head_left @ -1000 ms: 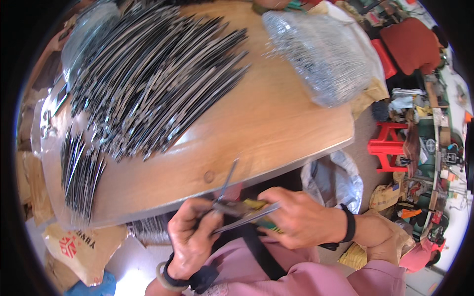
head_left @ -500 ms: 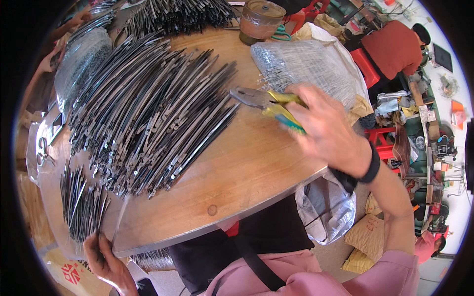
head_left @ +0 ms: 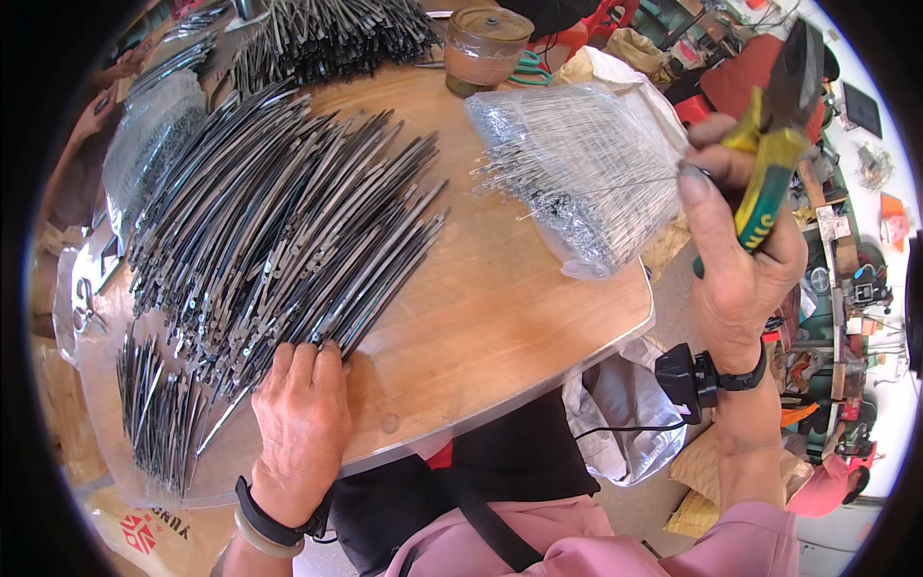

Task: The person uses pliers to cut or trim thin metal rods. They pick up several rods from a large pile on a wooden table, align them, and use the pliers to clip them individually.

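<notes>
My right hand point(head_left: 735, 260) is raised at the right of the table, wrapped round pliers point(head_left: 774, 163) with yellow-and-green handles, jaws pointing up. Its thumb and finger also pinch the end of a thin wire, above a clear plastic bag point(head_left: 577, 255) full of thin metal wires point(head_left: 601, 144). My left hand point(head_left: 306, 413) lies at the near end of a large fanned pile of long dark strips point(head_left: 279, 221), its fingers curled down on a strip at the pile's edge; the fingertips are hidden. A smaller bundle of dark strips point(head_left: 159, 413) lies to its left.
On the wooden table point(head_left: 500, 327) stand a round wrapped container point(head_left: 487, 48) and green-handled scissors point(head_left: 531, 67) at the back. Another strip pile point(head_left: 336, 34) lies behind. Scissors point(head_left: 87, 306) rest at the far left. A silvery bag point(head_left: 639, 423) hangs below the table edge.
My left hand has moved right and up from the small bundle to the large pile. My right hand has swung right with the pliers, over the wire bag, and now pinches a wire.
</notes>
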A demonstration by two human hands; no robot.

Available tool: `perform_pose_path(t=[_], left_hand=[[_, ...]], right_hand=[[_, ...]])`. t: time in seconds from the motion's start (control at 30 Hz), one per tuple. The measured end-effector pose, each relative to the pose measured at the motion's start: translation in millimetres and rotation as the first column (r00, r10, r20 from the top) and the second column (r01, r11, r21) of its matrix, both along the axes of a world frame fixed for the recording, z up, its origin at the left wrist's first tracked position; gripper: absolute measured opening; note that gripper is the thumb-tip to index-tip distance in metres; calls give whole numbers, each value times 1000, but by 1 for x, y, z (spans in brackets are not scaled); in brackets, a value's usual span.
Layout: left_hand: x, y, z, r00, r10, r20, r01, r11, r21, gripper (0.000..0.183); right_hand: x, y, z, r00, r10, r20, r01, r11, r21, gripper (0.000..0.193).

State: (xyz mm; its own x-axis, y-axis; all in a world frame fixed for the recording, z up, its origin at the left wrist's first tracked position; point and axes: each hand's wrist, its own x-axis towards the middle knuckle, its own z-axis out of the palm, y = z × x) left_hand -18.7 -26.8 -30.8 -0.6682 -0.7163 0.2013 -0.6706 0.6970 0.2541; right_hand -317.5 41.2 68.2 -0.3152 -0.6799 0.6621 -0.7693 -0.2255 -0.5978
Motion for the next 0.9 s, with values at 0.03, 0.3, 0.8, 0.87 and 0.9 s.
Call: perform_pose_path(t=[0.03, 0.3, 0.8, 0.87, 0.9], left_hand=[[1, -2, 0, 1000, -6, -9, 6, 1000, 0, 17], [-12, 13, 11, 989, 48, 142, -41, 998, -51, 11], [1, 10, 47, 864, 465, -192, -203, 672, 712, 5], [9, 26, 49, 688, 702, -182, 62, 193, 979, 9], [12, 38, 48, 664, 732, -151, 137, 80, 987, 11]], right_hand=[[-11, 7, -5, 999, -36, -35, 33, 997, -73, 11], [-49, 51, -18, 922, -162, -352, 185, 982, 33, 12], [-29, 137, -101, -287, 82, 955, -209, 967, -146, 13], [-17, 137, -103, -378, 142, 915, -203, 951, -232, 13], [-10, 137, -105, -422, 168, 891, -196, 943, -270, 13]])
